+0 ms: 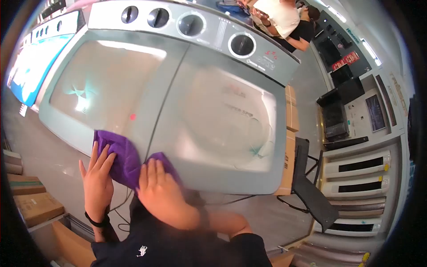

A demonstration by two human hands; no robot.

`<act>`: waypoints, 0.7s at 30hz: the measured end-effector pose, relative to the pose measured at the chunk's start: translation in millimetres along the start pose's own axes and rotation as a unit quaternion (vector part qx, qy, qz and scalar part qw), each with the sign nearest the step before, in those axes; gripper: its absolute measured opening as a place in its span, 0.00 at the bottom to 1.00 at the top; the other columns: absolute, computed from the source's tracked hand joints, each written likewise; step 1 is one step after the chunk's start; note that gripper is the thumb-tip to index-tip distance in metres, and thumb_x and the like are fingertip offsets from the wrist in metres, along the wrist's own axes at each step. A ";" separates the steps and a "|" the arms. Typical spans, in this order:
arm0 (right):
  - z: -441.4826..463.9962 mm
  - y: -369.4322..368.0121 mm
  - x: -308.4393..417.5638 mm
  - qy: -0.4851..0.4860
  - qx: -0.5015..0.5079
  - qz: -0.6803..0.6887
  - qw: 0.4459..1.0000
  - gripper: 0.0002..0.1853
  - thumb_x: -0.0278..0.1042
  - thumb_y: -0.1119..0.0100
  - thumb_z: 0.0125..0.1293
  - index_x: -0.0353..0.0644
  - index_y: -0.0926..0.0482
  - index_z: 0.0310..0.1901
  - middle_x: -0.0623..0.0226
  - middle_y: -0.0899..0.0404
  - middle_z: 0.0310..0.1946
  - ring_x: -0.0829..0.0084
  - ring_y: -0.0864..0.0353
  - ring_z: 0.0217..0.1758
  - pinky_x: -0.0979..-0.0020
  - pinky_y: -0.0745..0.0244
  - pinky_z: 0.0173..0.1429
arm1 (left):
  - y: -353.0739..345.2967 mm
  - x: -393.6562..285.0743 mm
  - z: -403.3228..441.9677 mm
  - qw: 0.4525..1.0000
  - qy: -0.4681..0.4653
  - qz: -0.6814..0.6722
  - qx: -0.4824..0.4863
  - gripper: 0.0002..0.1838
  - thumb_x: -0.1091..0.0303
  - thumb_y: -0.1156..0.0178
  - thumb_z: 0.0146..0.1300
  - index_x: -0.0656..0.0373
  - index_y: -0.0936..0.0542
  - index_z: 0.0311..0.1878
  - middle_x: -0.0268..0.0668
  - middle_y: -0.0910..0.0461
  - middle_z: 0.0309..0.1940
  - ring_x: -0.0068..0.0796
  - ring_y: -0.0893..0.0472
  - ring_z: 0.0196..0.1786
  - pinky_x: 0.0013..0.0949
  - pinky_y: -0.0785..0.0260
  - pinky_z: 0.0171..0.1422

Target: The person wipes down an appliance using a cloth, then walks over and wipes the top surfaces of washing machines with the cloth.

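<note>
A purple cloth (123, 156) lies bunched over the front edge of a grey twin-tub washing machine (167, 104). On its left part my left hand (98, 178) rests flat, fingers stretched and thumb apart. My right hand (161, 193) is closed on the cloth's right part, with its fingers together and some purple fabric showing past the fingertips. The thumb of that hand is hidden. Under my hands are the lower edges of the machine's two see-through lids, the left lid (104, 84) and the right lid (227, 115).
Along the back runs a control panel (211, 33) with several dark knobs. Another appliance with blue film (42, 66) stands at left. Cardboard boxes (40, 209) sit lower left; a black chair (311, 191) is at right. People (284, 20) are beyond the panel.
</note>
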State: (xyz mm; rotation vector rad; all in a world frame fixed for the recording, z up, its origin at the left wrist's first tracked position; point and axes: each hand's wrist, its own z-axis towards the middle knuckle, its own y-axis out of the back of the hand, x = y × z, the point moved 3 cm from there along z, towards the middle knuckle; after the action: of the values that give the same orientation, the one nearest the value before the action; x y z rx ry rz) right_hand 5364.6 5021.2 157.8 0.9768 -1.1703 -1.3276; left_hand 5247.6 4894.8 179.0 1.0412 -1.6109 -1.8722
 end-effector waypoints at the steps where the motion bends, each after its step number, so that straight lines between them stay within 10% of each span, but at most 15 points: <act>1: 4.8 -4.6 9.7 0.023 -0.017 0.011 1.000 0.30 0.45 0.37 0.63 0.25 0.22 0.58 0.34 0.22 0.60 0.43 0.21 0.63 0.59 0.21 0.53 | 0.9 6.4 -2.5 1.000 0.023 -0.005 0.007 0.30 0.85 0.51 0.58 0.54 0.22 0.63 0.37 0.29 0.74 0.42 0.42 0.83 0.73 0.60 0.80; 21: -51.0 -2.0 -24.5 -0.128 -0.133 0.232 0.955 0.28 0.32 0.29 0.55 0.29 0.24 0.57 0.48 0.27 0.68 0.49 0.29 0.73 0.52 0.31 0.73 | -25.5 -80.5 41.5 0.956 -0.291 0.032 -0.028 0.15 0.70 0.37 0.51 0.66 0.26 0.40 0.73 0.29 0.63 0.66 0.32 0.72 0.54 0.37 0.71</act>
State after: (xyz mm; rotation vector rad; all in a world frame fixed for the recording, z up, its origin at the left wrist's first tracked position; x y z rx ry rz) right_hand 5416.5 5039.7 144.8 0.3107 -1.2769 -1.2057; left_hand 5267.6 4986.7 175.3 0.4158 -1.8503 -2.2991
